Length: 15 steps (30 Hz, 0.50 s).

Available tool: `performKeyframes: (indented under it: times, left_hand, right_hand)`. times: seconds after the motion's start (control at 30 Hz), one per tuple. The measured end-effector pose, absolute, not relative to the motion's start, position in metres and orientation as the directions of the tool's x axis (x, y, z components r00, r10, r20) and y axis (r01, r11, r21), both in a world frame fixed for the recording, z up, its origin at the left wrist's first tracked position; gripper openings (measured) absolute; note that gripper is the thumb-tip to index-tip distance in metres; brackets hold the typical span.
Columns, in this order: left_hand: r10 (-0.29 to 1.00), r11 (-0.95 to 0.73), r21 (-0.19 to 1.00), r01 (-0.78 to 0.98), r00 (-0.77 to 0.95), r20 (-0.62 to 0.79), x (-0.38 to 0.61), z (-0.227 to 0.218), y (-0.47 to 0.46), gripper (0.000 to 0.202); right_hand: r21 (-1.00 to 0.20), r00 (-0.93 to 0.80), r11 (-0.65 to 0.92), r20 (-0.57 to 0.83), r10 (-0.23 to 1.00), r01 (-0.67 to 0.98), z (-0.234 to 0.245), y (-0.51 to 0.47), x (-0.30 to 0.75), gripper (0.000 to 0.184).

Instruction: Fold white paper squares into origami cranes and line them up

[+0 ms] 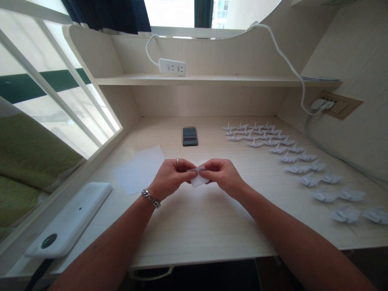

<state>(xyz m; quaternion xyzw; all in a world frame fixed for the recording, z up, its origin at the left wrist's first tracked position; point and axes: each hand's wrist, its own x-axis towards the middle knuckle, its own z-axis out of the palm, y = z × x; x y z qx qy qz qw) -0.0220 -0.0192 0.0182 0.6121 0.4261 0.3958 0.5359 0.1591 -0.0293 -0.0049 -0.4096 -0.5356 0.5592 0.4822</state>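
A small folded piece of white paper (198,180) is held up over the middle of the desk, between both hands. My left hand (174,174), with a ring and a chain bracelet, pinches its left side between thumb and fingers. On the other side, my right hand (222,173) grips the paper's right edge the same way. The two thumbs nearly meet on the paper's near face, and the fingers behind it are partly hidden. Left of my left hand lie flat white paper sheets (141,169). Several folded paper cranes (291,169) stand in rows to the right.
A dark, partly blurred small object (190,136) lies beyond my hands. At the left edge sits a long white device (71,218) with a black cable. A power strip (172,67) rests on the shelf (212,81); a white cord (286,54) runs to the wall socket (338,105).
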Motion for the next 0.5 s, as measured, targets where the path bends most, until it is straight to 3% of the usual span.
performKeyframes:
  times: [0.27,0.5]
  left_hand:
    - [0.950,-0.068,0.997,0.041,0.309,0.052,-0.0250,0.0188,-0.0187,0.011]
    - [0.949,-0.121,0.992,0.033,0.297,0.106,-0.0254,0.0185,-0.0185,0.006]
  right_hand:
    - [-0.962,-0.190,-0.049,0.003,0.982,-0.269,-0.0041,-0.0308,0.1561,0.019]
    - [-0.950,-0.188,-0.040,0.020,0.982,-0.311,-0.0038,-0.0328,0.1531,0.015]
